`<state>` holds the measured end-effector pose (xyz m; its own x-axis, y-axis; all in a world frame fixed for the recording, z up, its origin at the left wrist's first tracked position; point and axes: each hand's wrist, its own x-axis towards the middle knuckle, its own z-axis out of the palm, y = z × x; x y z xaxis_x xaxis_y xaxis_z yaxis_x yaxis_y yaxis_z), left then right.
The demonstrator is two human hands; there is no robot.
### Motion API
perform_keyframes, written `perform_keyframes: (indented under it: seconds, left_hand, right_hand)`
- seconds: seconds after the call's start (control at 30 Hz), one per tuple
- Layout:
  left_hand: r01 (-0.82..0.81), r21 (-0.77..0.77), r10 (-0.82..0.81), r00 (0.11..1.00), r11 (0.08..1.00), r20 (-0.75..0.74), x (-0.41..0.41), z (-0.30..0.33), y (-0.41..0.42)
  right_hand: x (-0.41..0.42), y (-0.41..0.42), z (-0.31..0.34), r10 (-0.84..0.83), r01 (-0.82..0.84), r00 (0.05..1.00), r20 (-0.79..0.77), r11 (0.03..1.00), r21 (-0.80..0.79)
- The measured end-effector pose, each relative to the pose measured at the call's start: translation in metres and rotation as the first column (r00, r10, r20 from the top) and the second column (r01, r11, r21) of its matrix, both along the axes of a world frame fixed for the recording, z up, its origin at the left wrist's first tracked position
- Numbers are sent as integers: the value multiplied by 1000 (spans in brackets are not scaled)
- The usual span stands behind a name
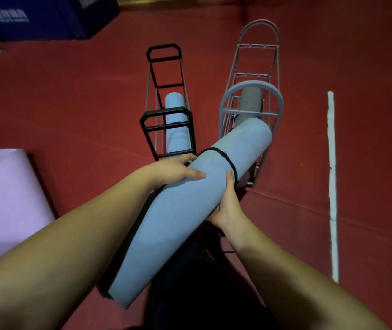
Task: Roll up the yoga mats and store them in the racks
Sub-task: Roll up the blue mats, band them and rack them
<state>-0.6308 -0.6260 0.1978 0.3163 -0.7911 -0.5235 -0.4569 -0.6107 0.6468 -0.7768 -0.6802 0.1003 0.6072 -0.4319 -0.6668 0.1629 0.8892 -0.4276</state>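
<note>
Red floor point(71, 103); both hands point(173, 170) grip rolled mat point(180, 210).

Red carpeted floor point(71, 96), white tape line point(332, 186), lilac cushion point(7, 198), dark blue boxes point(42, 17)

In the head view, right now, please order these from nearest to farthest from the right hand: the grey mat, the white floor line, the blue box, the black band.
From the right hand:
1. Black band, around the held mat, beside the thumb.
2. Grey mat, in the grey rack ahead.
3. White floor line, out to the right; too close to the grey mat to rank firmly.
4. Blue box, far upper left.
</note>
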Motion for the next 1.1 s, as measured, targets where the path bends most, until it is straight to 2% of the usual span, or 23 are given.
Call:
perform_keyframes:
  seconds: [0.13, 0.37, 0.47, 0.63, 0.8, 0.87, 1.0, 1.1]
  left_hand:
    - [-44, 15, 45, 997, 999, -64, 1, -19, -11]
    - [-138, 66, 149, 966, 988, -213, 9, -59, -20]
    - [-182, 60, 192, 937, 981, -291, 14, -61, -15]
    - [-290, 13, 266, 859, 957, -437, 17, -59, -16]
    - [-324, -39, 283, 872, 945, -399, 15, -71, -29]
    - [-363, 1, 329, 843, 932, -425, 14, -75, -32]
    - [-231, 129, 264, 811, 964, -522, 22, -79, -27]
    - [-195, 138, 239, 815, 971, -528, 19, -87, -29]
  right_hand:
    - [-1, -26, -11, -17, 17, 999, 51, 1000, -2]
    - [3, -51, -50, 18, -17, 999, 32, 999, -35]
    - [11, -47, -53, 10, -8, 998, 57, 999, -39]
    - [27, -63, -56, -44, 44, 999, -7, 998, -50]
    - [31, -89, -59, -74, 71, 996, -55, 996, -49]
    - [32, -102, -57, -87, 81, 992, -95, 994, -67]
    - [33, -138, -41, -120, 94, 977, -174, 984, -149]
    - [35, -169, -40, -166, 106, 953, -253, 966, -234]
